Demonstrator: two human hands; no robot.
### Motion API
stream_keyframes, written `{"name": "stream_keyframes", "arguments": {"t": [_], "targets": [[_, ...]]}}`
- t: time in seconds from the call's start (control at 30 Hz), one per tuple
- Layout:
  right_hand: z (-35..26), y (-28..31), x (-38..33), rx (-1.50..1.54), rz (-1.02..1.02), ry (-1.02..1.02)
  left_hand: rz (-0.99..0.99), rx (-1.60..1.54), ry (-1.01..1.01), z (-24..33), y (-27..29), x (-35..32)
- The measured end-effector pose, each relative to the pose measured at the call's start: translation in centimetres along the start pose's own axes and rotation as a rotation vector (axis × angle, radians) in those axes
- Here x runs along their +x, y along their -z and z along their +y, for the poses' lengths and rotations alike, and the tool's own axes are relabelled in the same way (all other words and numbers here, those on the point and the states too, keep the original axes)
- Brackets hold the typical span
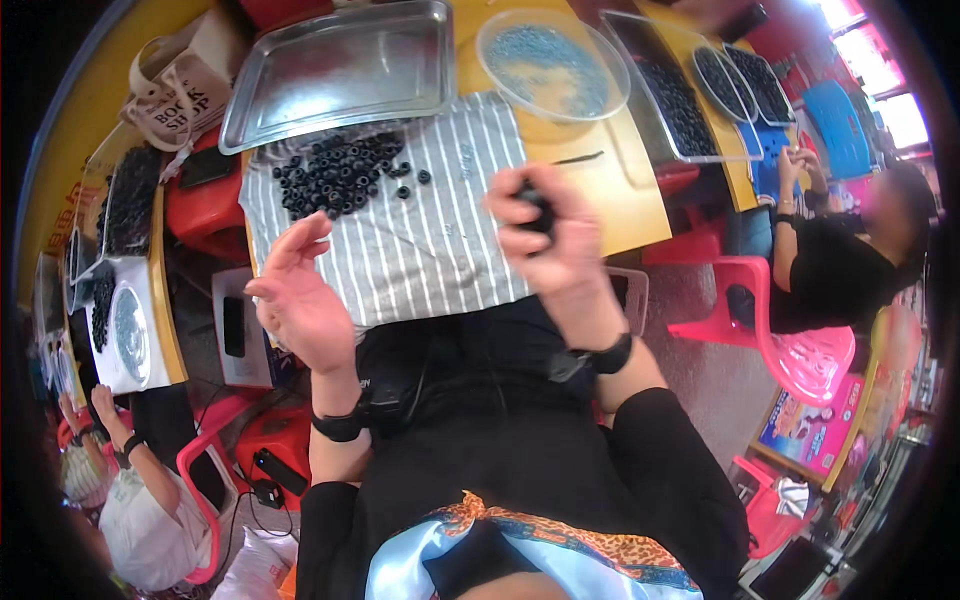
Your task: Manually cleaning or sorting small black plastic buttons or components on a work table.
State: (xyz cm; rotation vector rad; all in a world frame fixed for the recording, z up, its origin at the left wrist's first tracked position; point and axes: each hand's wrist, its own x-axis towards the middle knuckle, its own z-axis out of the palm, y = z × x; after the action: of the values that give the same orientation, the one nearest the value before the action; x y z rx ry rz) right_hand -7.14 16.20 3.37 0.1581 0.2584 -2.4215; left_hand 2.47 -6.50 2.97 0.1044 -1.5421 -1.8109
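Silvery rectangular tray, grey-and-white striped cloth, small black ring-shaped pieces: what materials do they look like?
Silvery rectangular tray: probably metal, shiny; bright, streaky reflections.
Grey-and-white striped cloth: fabric, matte; soft wrinkles, no shine. Fibre can't be told.
Small black ring-shaped pieces: perhaps plastic or rubber, slightly glossy; faint highlights leave it open.

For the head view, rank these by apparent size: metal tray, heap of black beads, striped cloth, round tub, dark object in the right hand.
1. Striped cloth
2. Metal tray
3. Round tub
4. Heap of black beads
5. Dark object in the right hand: visible part smallest; partly covered, so full size is unsure.
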Motion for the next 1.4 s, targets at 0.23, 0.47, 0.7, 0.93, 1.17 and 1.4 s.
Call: {"name": "stream_keyframes", "arguments": {"t": [0.23, 0.47, 0.7, 0.93, 1.17, 1.4], "targets": [[-13.8, 2.3, -11.4, -0.261, -0.193, 0.480, 0.080, 0.086, 0.078, -1.5, 3.4, -0.3], [-20.4, 19.5, -20.8, -0.294, 0.617, 0.450, 0.099, 0.129, 0.163, -1.4, 4.1, 0.1], [-19.0, 36.0, -24.3, -0.443, 1.273, 0.266, 0.126, 0.178, 0.198, -1.6, 3.3, -0.2], [-17.4, 42.4, -27.1, -0.549, 1.364, 0.427, 0.181, 0.412, 0.218, -2.1, 3.6, -0.1], [-23.4, 33.3, -24.9, -0.500, 1.406, 0.456, 0.043, 0.788, 0.105, -3.7, 5.1, 0.9], [-20.5, 13.3, -15.0, -1.059, 0.721, 0.612, -0.110, 1.058, -0.080, -4.5, 5.1, 3.1]]}}
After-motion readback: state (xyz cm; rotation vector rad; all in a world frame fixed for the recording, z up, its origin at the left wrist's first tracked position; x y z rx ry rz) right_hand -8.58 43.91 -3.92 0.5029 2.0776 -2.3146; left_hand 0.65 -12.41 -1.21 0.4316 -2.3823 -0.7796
